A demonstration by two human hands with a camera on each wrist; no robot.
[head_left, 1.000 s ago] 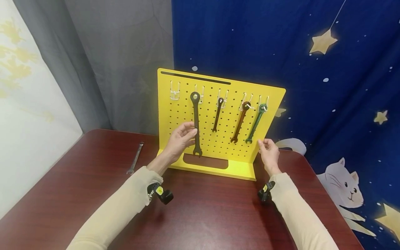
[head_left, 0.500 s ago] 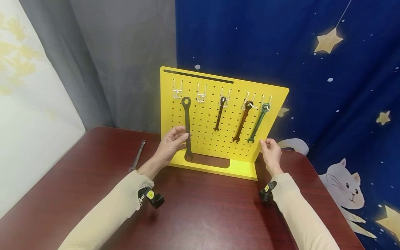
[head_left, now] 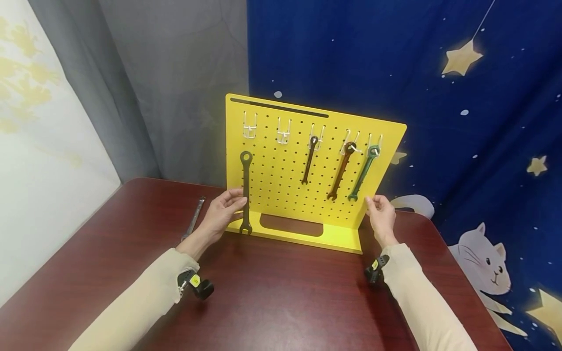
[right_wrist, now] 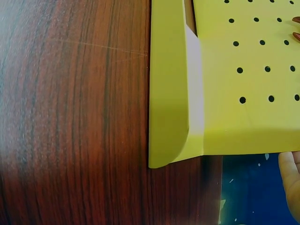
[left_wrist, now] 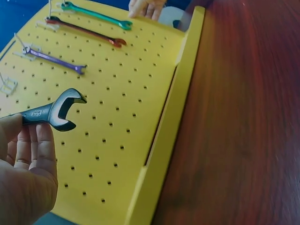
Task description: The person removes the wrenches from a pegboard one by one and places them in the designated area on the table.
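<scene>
In the head view my left hand point(head_left: 219, 214) pinches a large black combination wrench point(head_left: 246, 178) at mid-handle, ring end up. The wrench is upright in front of the left part of a yellow pegboard point(head_left: 276, 190), off the hooks. Its open end point(left_wrist: 52, 115) points away from my fingers in the left wrist view. My right hand point(head_left: 381, 217) grips the board's right edge between thumb and fingers. A small purple wrench point(left_wrist: 56, 60), a red-brown wrench point(head_left: 340, 173) and a green wrench point(head_left: 363, 175) hang from hooks on the board.
Two white hooks point(head_left: 249, 131) at the board's upper left carry nothing. A silver wrench point(head_left: 193, 217) lies on the dark red table point(head_left: 281, 297), left of the board and partly behind my left forearm. Grey and blue curtains point(head_left: 325, 58) stand behind.
The black wrench has come off the second hook from the left, then moved left and down in my left hand. My right hand stays on the board's edge.
</scene>
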